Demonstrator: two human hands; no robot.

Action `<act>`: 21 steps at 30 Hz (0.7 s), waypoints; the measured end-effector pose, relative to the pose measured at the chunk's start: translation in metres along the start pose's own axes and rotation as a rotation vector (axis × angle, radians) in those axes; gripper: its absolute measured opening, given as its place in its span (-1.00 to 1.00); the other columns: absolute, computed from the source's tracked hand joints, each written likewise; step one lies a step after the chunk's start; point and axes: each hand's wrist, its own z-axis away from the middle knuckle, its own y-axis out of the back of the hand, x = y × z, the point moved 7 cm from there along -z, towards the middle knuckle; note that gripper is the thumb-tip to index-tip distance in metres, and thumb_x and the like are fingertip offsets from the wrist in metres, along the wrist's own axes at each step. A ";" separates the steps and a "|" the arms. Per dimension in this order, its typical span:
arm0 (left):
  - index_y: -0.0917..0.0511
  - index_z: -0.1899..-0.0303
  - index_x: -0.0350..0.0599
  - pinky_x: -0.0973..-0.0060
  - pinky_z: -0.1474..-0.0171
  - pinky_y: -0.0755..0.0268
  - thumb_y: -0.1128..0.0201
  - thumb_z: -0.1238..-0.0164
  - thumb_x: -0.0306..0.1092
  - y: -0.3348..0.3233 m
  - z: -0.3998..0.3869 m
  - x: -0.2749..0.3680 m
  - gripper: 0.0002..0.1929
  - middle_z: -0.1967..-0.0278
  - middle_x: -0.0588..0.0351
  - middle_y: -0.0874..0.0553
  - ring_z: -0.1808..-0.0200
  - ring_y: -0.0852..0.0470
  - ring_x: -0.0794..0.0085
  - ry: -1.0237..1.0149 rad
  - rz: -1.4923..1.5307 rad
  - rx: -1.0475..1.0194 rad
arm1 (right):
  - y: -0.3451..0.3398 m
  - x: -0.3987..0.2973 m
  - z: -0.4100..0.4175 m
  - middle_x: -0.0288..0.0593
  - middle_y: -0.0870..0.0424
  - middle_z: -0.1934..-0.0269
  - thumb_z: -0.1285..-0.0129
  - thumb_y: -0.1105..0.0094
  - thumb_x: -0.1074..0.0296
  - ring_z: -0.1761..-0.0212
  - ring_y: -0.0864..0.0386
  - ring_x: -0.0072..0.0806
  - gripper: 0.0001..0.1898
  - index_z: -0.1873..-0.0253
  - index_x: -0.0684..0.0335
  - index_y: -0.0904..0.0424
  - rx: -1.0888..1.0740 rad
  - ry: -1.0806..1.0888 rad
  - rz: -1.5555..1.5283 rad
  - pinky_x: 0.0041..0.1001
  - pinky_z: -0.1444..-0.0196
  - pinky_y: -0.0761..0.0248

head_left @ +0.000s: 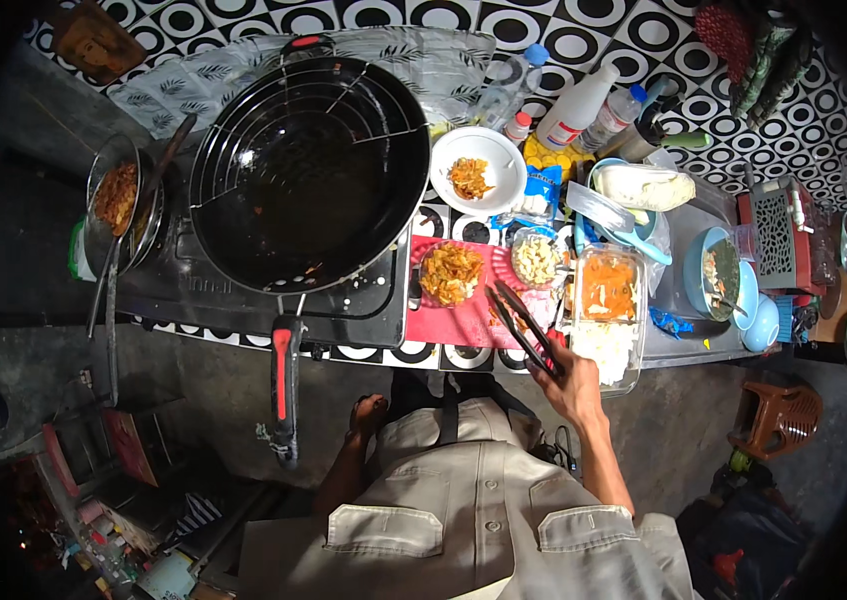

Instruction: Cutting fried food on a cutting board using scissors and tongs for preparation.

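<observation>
My right hand (572,381) grips a pair of black tongs (524,322), whose tips lie over the red board (431,324), just right of a bowl of golden fried pieces (452,274). My left hand (369,412) hangs low by my body, below the counter edge; whether it holds anything is not plain. Left of the board, a large black wok (303,180) with oil and a wire rack (303,75) on its rim sits on the stove (363,315). A glass container (645,337) of orange batter and white chopped pieces stands right of my right hand.
The wok's handle (285,382) juts out past the stove's front. A strainer of fried food (117,199) rests at the left. Behind the board are a white bowl (478,169) and several bottles (577,109). Blue bowls (705,270) stand at the right, near a brown plastic stool (776,420).
</observation>
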 end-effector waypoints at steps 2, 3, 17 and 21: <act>-0.64 0.24 -0.12 0.11 0.10 -0.45 -0.02 -0.25 -0.08 0.001 -0.005 0.000 -0.65 0.32 -0.19 -0.68 0.19 -0.65 -0.10 -0.052 -0.022 0.040 | 0.000 0.022 0.017 0.07 -0.62 0.47 -0.07 -0.36 0.18 0.47 -0.62 -0.11 -0.56 -0.01 0.29 -0.56 0.010 -0.096 -0.079 -0.26 0.32 -0.44; -0.64 0.24 -0.12 0.11 0.10 -0.46 -0.02 -0.25 -0.09 0.003 -0.007 0.000 -0.66 0.31 -0.19 -0.68 0.19 -0.66 -0.09 -0.099 -0.036 0.089 | 0.001 0.033 0.026 0.07 -0.62 0.50 -0.06 -0.37 0.17 0.47 -0.62 -0.11 -0.56 0.02 0.30 -0.56 0.029 -0.170 -0.060 -0.26 0.30 -0.44; -0.62 -0.03 -0.06 0.31 -0.21 -0.35 -0.19 -0.26 -0.08 0.012 -0.046 0.035 -0.61 0.11 -0.09 -0.72 -0.01 -0.66 0.14 -0.024 -0.220 -0.075 | -0.027 0.048 0.024 0.11 -0.67 0.32 -0.12 -0.32 0.23 0.26 -0.64 0.10 -0.59 -0.02 0.29 -0.48 -0.013 -0.225 0.095 -0.09 0.19 -0.49; -0.61 -0.04 -0.11 0.31 -0.17 -0.43 -0.22 -0.29 -0.16 0.024 -0.023 0.097 -0.64 0.11 -0.09 -0.72 -0.02 -0.67 0.18 -0.032 -0.136 -0.077 | -0.022 0.039 0.017 0.15 -0.67 0.33 -0.12 -0.33 0.24 0.25 -0.64 0.08 -0.61 0.00 0.29 -0.50 -0.015 -0.223 0.040 -0.11 0.18 -0.48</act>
